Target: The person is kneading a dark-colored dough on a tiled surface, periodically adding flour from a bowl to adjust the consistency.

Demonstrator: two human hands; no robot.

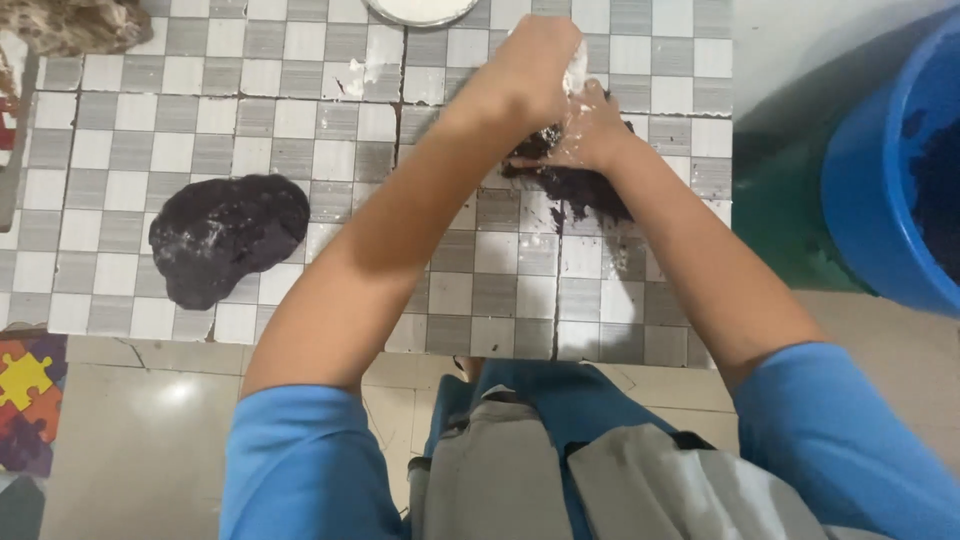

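Both my hands work a lump of dark purple dough [585, 190] on the grey-and-white checkered tile counter [300, 130]. My left hand [535, 65] is closed as a fist, dusted with white flour, and presses down over my right hand. My right hand [585, 130] lies flat on the dark dough, fingers partly hidden under the left. A second, larger lump of dark dough [228, 237] rests alone at the left of the counter.
A white round dish [420, 8] peeks in at the top edge. A blue tub [880, 180] with dark contents stands on the right, off the counter. A brownish mass [75, 22] lies top left. A colourful puzzle mat [28, 395] covers the floor at lower left.
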